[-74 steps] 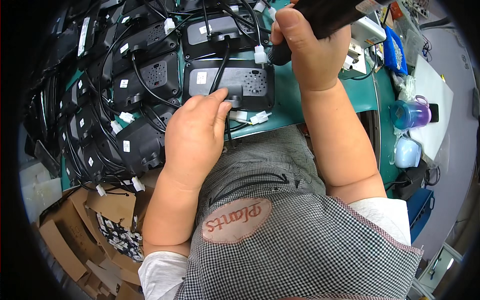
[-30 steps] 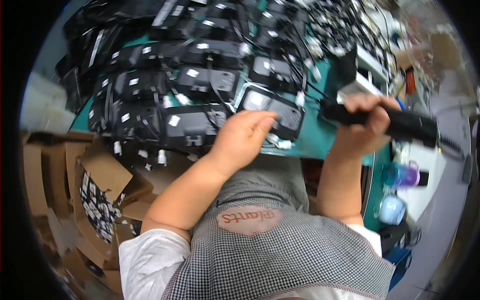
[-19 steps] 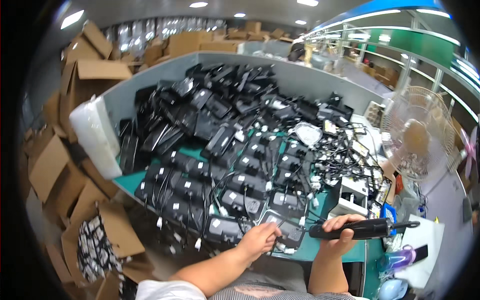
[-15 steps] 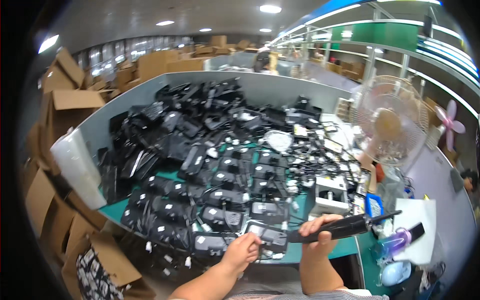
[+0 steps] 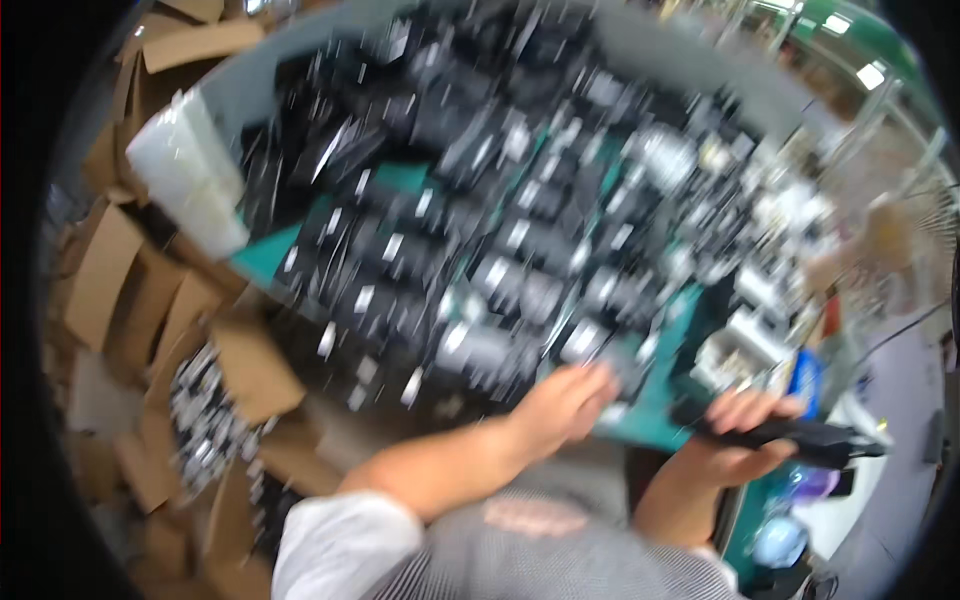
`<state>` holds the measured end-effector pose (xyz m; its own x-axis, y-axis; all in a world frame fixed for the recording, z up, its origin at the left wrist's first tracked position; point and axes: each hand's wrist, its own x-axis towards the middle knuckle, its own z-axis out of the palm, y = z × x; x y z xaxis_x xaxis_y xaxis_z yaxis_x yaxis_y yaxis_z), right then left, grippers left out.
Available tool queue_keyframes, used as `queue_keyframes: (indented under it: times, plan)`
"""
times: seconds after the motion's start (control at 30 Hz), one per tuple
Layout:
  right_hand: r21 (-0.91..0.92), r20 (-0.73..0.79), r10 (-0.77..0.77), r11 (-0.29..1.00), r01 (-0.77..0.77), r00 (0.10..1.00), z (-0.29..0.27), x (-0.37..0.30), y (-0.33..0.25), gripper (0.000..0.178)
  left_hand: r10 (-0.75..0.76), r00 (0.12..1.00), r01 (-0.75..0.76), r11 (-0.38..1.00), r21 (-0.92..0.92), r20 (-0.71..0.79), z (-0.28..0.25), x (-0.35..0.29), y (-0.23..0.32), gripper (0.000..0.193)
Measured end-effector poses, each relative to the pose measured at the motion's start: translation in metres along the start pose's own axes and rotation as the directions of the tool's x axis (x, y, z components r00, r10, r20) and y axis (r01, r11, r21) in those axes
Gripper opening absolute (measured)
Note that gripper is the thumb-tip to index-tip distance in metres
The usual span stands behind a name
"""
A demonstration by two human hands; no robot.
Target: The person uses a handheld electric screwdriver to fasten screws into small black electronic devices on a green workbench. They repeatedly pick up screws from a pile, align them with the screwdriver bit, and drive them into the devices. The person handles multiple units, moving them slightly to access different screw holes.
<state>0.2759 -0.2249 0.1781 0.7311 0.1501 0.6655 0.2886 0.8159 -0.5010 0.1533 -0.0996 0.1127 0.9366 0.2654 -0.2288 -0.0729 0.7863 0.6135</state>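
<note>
My right hand (image 5: pixel 735 445) is wrapped around a black electric screwdriver (image 5: pixel 825 445), held level at the bench's front edge with its tip to the right. My left hand (image 5: pixel 565 405) has its fingers drawn together; motion blur hides what, if anything, is in them. Just beyond its fingertips lies a black plastic unit (image 5: pixel 588 342) with a white label. More black labelled units (image 5: pixel 480 350) with cables lie in rows on the green bench top (image 5: pixel 655 420), left of and beyond my hands.
A heap of black housings (image 5: pixel 450 90) fills the far side, by a grey partition (image 5: pixel 650 50). White open boxes (image 5: pixel 740 350) stand at the right, near a blue container (image 5: pixel 805 375) and a light-blue mouse-shaped thing (image 5: pixel 780 540). Cardboard boxes (image 5: pixel 250 365) crowd the left.
The view has tilted down and turned left, so the bench sits higher in it. My right hand still grips the screwdriver, now farther from my left hand. The picture has blurred.
</note>
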Motion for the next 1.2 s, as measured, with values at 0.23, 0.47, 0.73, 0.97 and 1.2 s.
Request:
queue_keyframes:
  times: [0.23, 0.47, 0.73, 0.97, 1.2]
  plan:
    - [0.196, 0.285, 0.095, 0.968, -0.155, 0.954, -0.005, -0.021, -0.032, 0.059, 0.021, 1.000, -0.025, 0.982, -0.189, -0.019, -0.014, -0.012, -0.008, 0.044]
    - [0.215, 0.450, 0.162, 0.935, -0.283, 0.878, -0.033, -0.016, -0.016, 0.067, -0.065, 0.998, 0.066, 0.975, -0.213, 0.015, 0.002, -0.017, -0.006, 0.068]
    - [0.208, 0.419, 0.210, 0.925, -0.318, 0.883, -0.025, -0.020, -0.004, 0.065, -0.102, 0.992, 0.113, 0.982, -0.155, 0.076, 0.002, -0.027, -0.011, 0.071]
    - [0.184, 0.271, 0.256, 0.932, -0.311, 0.928, -0.009, -0.035, 0.006, 0.058, -0.100, 0.991, 0.110, 0.987, -0.113, 0.093, 0.005, -0.032, -0.018, 0.071]
    - [0.213, 0.228, 0.226, 0.938, -0.275, 0.947, -0.017, -0.034, 0.013, 0.056, -0.075, 0.992, 0.078, 0.997, -0.028, 0.105, -0.008, -0.030, -0.024, 0.048]
